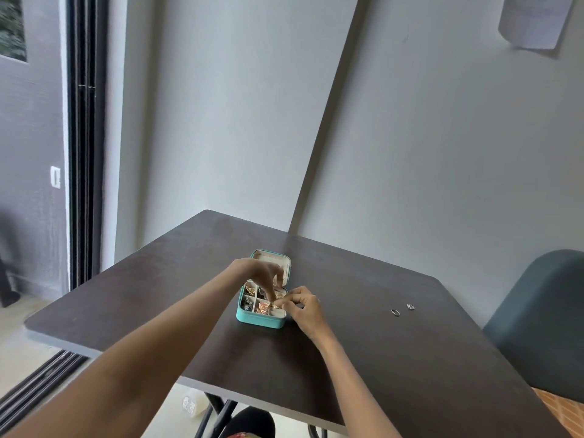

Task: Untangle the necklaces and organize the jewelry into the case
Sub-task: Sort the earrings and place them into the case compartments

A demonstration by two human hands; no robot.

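Here both hands [286,290] reach into the rounded teal case [259,320], gold pieces inside.

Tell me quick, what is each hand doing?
Left hand: fingers reach down into the teal case; any grip cannot be told.
Right hand: pinches something small, unidentifiable.

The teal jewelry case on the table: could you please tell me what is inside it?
The jewelry case holds gold-toned and darker pieces in small compartments. The left hand and right hand cover its right side, so the contents there cannot be seen.
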